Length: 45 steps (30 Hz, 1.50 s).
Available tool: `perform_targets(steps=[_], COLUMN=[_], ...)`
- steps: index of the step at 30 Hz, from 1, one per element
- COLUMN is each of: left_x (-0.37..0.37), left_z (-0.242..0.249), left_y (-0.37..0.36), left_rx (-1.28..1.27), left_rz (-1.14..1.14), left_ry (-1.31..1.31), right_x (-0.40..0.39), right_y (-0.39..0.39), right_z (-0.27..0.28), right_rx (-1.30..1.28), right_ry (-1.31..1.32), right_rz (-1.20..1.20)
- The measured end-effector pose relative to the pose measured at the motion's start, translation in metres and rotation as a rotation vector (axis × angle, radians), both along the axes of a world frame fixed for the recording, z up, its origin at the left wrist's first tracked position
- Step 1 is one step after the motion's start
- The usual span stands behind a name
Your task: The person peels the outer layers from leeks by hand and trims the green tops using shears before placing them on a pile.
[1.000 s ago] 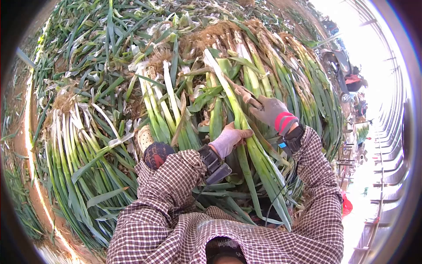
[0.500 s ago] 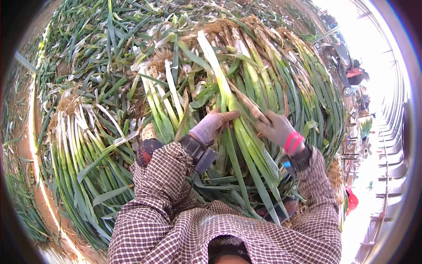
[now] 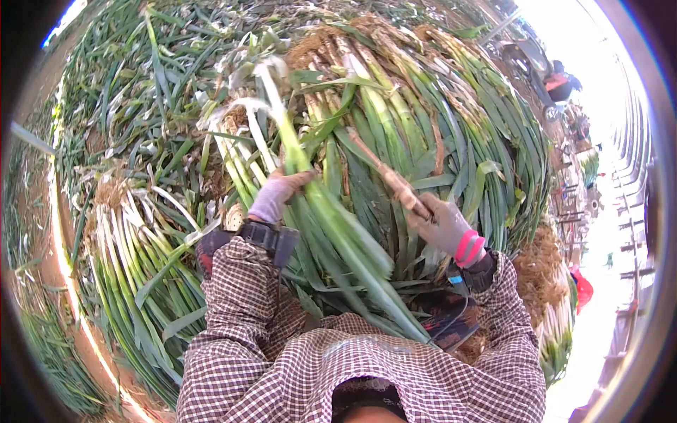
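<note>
Head view: the left hand (image 3: 278, 197) grips a green onion (image 3: 335, 217) at mid-stalk; the right hand (image 3: 444, 225) is closed on a brown, stick-like piece (image 3: 386, 175).

The onion lies slantwise above the heap, pale end far and left, leaves trailing near and right, between the left bundle (image 3: 137, 243) and the right-hand row of onions (image 3: 402, 113); whether the brown piece is a dry stalk is hard to tell. The onion should be light, its stalk fairly stiff but easily bruised, perhaps slick, its leaves floppy and quick to tear, so the firm stalk just below the leaf fan seems the best hold.
</note>
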<state>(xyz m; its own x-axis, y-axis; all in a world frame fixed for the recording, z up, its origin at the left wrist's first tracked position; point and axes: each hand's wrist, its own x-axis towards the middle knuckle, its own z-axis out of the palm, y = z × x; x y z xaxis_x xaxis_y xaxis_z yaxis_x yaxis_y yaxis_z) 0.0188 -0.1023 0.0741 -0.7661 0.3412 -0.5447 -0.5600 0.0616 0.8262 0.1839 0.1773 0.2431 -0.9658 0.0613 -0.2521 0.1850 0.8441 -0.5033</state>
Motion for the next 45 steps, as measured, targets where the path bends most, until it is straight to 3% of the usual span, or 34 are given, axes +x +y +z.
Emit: perform_targets(steps=[1,2,3,5,6,7,8,10,13,16,19,21,23,26,27,28,30,32,35,36,40,42,43,44,45], left_x=[-0.009,-0.008,0.002,0.005,0.007,0.006,-0.001,-0.007,-0.027,-0.03,-0.043,-0.056,-0.063,-0.06,-0.037,-0.02,-0.007,-0.006,-0.014,-0.013,-0.024,-0.041,-0.044,-0.029,-0.008], left_z=[-0.014,-0.031,-0.086,0.027,0.026,0.061,0.047,0.062,0.06,0.071,0.055,0.056,0.06,0.019,0.054,0.053,0.052,0.015,-0.002,0.003,0.026,-0.022,-0.016,-0.014,0.007], left_y=[-0.006,0.0,0.011,0.037,0.061,0.078,0.107,0.157,0.214,0.223,0.228,0.229,0.222,0.212,0.189,0.168,0.133,0.121,0.114,0.109,0.1,0.102,0.101,0.108,0.112], left_rx=[-0.252,-0.785,-1.395,-0.971,-0.81,-0.635,-0.55,-0.499,-0.597,-0.567,-0.576,-0.559,-0.454,0.088,0.198,0.395,0.421,0.444,0.657,0.8,0.985,0.895,0.851,0.439,0.338], left_rz=[-0.065,-0.02,0.042,-0.043,-0.006,-0.187,-0.21,-0.243,-0.247,-0.246,-0.051,-0.056,-0.135,-0.022,0.003,0.039,0.06,0.103,0.067,-0.008,-0.201,-0.249,-0.274,-0.123,0.02], left_ry=[0.091,0.342,0.906,0.682,0.846,0.676,0.766,0.788,0.488,0.336,0.374,0.409,0.333,0.075,0.015,0.017,-0.039,-0.124,-0.213,-0.228,-0.191,-0.229,-0.243,-0.011,-0.094], right_x=[0.0,0.0,0.004,0.005,0.007,0.008,0.006,-0.004,-0.019,-0.034,-0.053,-0.067,-0.073,-0.067,-0.057,-0.045,-0.023,-0.007,0.005,0.007,0.019,0.021,0.022,0.022,0.019], right_y=[0.011,0.023,0.029,0.042,0.047,0.049,0.051,0.055,0.062,0.084,0.089,0.093,0.09,0.091,0.088,0.082,0.07,0.058,0.045,0.042,0.024,0.018,0.013,0.008,0.005], right_z=[-0.005,-0.01,-0.009,-0.008,-0.009,-0.011,-0.013,-0.012,-0.004,-0.009,-0.014,-0.021,-0.02,-0.022,-0.015,-0.004,0.0,-0.01,-0.013,-0.011,0.013,0.016,0.014,0.011,0.006], right_rx=[0.012,0.059,0.094,0.175,0.187,0.201,0.215,0.256,0.228,0.121,0.077,0.135,0.104,0.073,0.069,0.063,0.0,0.016,0.013,0.011,0.008,-0.002,0.017,0.04,0.063], right_ry=[0.017,0.016,0.046,0.114,0.127,0.112,0.103,0.035,-0.024,0.022,0.067,0.085,0.091,0.198,0.171,0.145,0.107,0.079,0.106,0.127,0.117,0.083,0.099,0.12,0.138], right_rz=[-0.045,-0.092,-0.115,-0.165,-0.17,-0.164,-0.152,-0.125,-0.175,-0.112,-0.063,-0.034,-0.06,-0.079,-0.094,-0.11,-0.15,-0.104,-0.071,-0.069,-0.078,-0.083,-0.068,-0.052,-0.033])
